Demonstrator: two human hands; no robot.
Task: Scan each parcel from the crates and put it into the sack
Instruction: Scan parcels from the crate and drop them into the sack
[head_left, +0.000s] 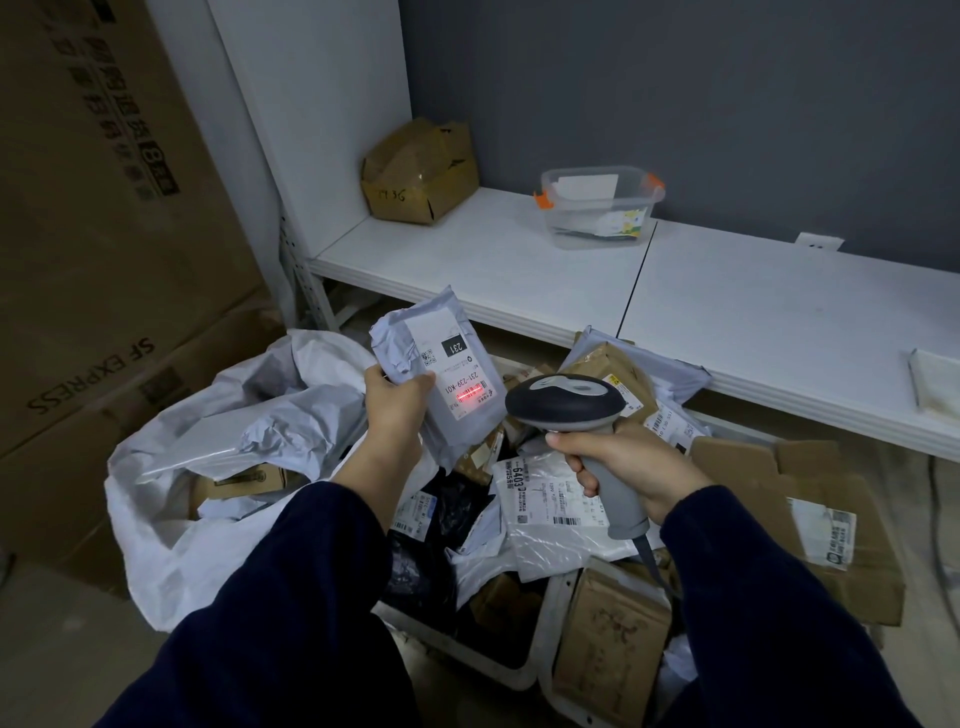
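Scan underway: left hand pinches parcel, right hand wraps scanner (beam on barcode); next, sack at left

Grey labelled parcel tilted by crumpled white sack; crates seemingly full

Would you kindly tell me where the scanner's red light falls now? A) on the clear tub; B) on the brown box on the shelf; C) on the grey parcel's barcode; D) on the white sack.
C: the red glow lies across the barcode on the grey parcel, which the left hand holds before the scanner in the right hand.
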